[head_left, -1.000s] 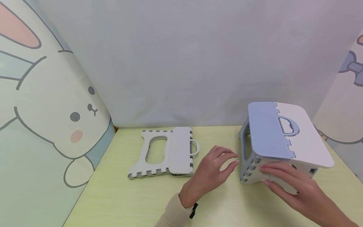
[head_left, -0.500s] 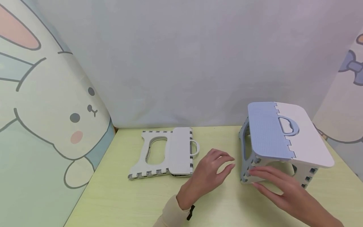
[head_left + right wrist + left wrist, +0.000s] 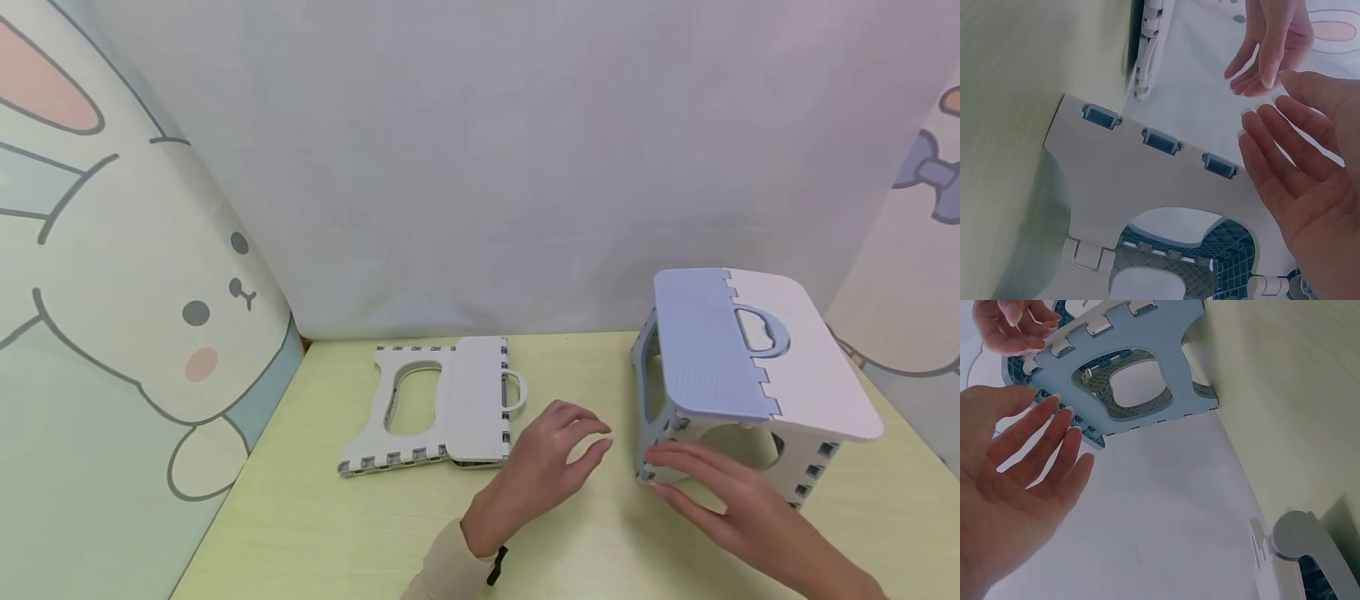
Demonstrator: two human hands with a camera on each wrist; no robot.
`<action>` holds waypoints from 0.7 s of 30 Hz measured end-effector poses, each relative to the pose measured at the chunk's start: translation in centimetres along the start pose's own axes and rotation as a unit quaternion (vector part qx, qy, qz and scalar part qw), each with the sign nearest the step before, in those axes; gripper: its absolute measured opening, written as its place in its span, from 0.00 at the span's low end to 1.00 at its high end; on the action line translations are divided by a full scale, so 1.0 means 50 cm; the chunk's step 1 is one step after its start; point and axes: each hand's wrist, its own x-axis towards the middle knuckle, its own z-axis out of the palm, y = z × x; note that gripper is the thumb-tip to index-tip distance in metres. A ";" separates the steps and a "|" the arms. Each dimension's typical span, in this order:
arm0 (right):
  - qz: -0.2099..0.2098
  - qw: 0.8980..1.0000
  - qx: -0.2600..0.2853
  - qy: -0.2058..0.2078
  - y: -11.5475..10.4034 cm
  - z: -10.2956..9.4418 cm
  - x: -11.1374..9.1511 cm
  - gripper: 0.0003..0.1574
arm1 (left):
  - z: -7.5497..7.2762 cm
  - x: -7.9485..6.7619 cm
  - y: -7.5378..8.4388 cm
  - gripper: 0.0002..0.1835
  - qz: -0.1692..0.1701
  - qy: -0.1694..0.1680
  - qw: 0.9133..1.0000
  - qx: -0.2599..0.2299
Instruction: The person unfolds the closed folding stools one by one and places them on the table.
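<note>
A blue and white folding step stool (image 3: 712,350) stands unfolded at the right of the table, its carry handle lying on the top. In front of its near side is my right hand (image 3: 735,508), fingers gently bent and holding nothing. My left hand (image 3: 536,462) hovers left of that stool, thumb and fingers apart with nothing between them. Left of it a white folding stool (image 3: 480,400) lies folded flat, handle toward the right. The left wrist view has the stool's blue side panel (image 3: 1179,375) beyond my fingers; the right wrist view has its white side panel (image 3: 1104,181).
The pale yellow-green table (image 3: 300,533) runs back to a plain light wall covering (image 3: 480,167). Side panels with cartoon animals, one a rabbit (image 3: 150,275), flank the table left and right.
My right hand has moved left along the near side of the unfolded stool. My left hand has drifted slightly left and toward me. Both stools stay in place.
</note>
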 end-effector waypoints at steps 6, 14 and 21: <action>-0.002 1.000 0.006 0.003 0.004 0.014 0.000 0.24 | 0.005 -0.009 -0.008 0.05 0.006 -0.001 1.000 0.016; -0.005 1.000 0.018 -0.006 0.008 0.024 0.004 0.21 | 0.005 -0.019 -0.015 0.05 -0.007 -0.013 1.000 0.007; 0.005 1.000 0.012 -0.005 0.006 0.037 0.007 0.31 | 0.003 -0.029 -0.020 0.04 -0.022 -0.033 0.999 0.012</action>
